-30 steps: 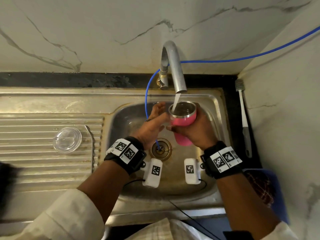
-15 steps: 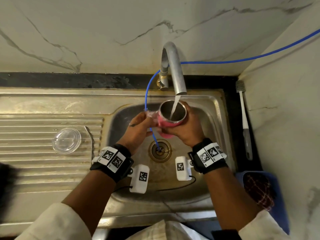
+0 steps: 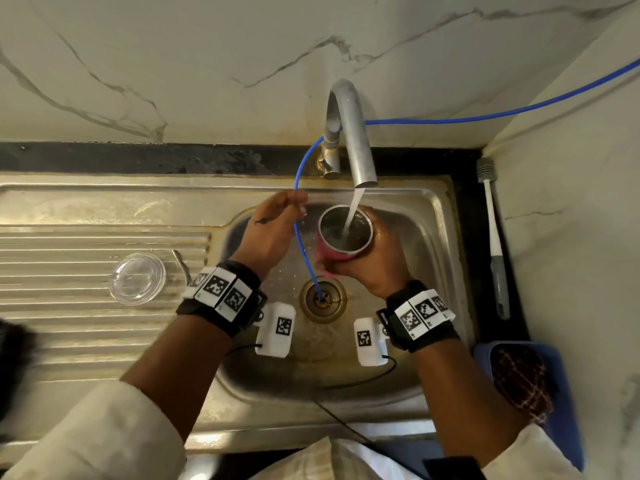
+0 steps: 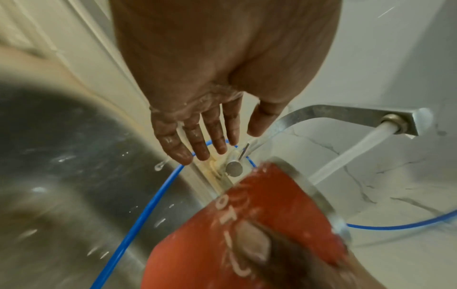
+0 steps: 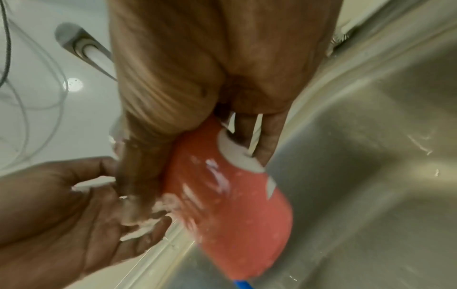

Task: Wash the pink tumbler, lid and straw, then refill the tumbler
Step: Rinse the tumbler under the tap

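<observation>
My right hand [image 3: 372, 258] grips the pink tumbler [image 3: 330, 249] over the sink basin [image 3: 426, 237], mouth up under the tap [image 3: 356, 140]. Water streams from the spout into the steel-lined cup. In the right wrist view the fingers wrap the tumbler [image 5: 230, 197]. My left hand [image 3: 277, 226] is off the cup, to its left, with wet fingers [image 4: 195, 140] straight and empty near the tap base. The tumbler [image 4: 259, 224] shows at the lower right of the left wrist view. The clear lid [image 3: 137, 278] lies on the drainboard, a thin metal straw [image 3: 181, 263] beside it.
A blue hose [image 3: 304, 251] runs from the wall past the tap down into the drain [image 3: 322, 298]. A long bottle brush [image 3: 493, 237] lies on the black counter strip at the right. A blue tub [image 3: 561, 393] with a checked cloth stands at the front right.
My left hand has let go of the tumbler and moved up and left toward the tap base. The right hand keeps the cup under the stream.
</observation>
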Action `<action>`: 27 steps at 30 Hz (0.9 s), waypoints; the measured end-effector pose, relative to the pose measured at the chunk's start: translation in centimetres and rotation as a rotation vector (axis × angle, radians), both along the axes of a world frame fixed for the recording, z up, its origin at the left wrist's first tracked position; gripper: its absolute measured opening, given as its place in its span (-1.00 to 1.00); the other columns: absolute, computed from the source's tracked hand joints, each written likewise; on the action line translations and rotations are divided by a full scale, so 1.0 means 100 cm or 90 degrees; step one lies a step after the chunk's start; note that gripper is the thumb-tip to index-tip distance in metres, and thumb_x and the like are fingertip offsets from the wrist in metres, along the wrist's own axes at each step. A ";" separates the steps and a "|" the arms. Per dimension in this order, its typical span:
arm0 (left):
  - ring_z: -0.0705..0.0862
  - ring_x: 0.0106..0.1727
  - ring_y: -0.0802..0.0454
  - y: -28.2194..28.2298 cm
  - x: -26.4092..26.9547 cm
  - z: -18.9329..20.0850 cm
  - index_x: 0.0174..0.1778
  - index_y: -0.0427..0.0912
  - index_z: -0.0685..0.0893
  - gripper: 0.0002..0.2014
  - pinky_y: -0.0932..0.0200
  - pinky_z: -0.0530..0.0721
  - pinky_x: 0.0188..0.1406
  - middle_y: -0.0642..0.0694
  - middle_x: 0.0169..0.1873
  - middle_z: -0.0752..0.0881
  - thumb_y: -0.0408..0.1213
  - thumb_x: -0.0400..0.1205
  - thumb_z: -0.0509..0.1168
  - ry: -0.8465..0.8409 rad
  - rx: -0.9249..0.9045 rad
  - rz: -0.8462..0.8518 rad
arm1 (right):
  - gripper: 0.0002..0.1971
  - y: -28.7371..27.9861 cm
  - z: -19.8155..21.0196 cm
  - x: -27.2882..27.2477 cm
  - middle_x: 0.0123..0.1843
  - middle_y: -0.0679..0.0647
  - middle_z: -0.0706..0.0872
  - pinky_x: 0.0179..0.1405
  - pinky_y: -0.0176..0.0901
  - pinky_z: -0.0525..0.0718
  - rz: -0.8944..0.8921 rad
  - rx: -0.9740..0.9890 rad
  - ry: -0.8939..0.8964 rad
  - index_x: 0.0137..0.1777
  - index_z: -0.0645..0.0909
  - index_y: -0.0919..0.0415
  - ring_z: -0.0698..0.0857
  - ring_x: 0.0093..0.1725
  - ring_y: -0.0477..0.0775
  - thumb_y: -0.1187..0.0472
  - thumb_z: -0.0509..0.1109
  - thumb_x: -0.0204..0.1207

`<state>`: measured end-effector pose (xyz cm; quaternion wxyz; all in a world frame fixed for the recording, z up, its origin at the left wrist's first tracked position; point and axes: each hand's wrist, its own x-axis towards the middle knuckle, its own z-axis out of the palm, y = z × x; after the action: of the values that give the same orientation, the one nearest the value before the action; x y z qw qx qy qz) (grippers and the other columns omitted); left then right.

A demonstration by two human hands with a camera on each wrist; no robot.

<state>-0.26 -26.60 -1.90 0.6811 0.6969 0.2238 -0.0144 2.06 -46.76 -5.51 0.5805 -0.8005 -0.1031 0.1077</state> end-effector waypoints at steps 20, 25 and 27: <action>0.45 0.66 0.13 -0.027 0.060 0.033 0.78 0.01 0.41 -0.49 -0.05 0.33 0.79 -0.04 0.70 0.50 0.00 0.89 0.18 0.020 -0.071 -0.142 | -0.13 -0.001 -0.020 0.002 0.28 0.03 0.84 0.36 0.29 0.77 -0.026 0.037 0.047 0.42 0.65 0.07 0.82 0.31 0.13 -0.06 0.92 0.10; 0.58 0.52 0.26 -0.014 0.050 0.012 0.69 0.02 0.56 -0.53 0.03 0.49 0.67 0.05 0.56 0.65 0.01 0.84 0.27 -0.017 -0.002 -0.162 | 0.01 -0.008 -0.029 -0.009 0.33 0.00 0.83 0.40 0.18 0.77 -0.107 0.055 0.075 0.45 0.63 0.15 0.80 0.33 -0.01 -0.05 0.95 -0.05; 0.74 0.21 0.32 -0.011 0.034 -0.002 0.49 -0.18 0.68 -0.66 0.09 0.71 0.37 0.03 0.24 0.79 -0.11 0.87 0.26 -0.012 0.028 -0.185 | 0.07 -0.010 -0.028 -0.013 0.38 0.00 0.79 0.43 0.13 0.76 -0.120 0.108 0.085 0.56 0.52 0.16 0.77 0.39 0.01 0.22 0.95 0.00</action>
<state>3.15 -27.66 -2.10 0.6587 0.7366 0.1148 -0.1013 0.73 -47.76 -8.30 0.6590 -0.7459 0.0025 0.0964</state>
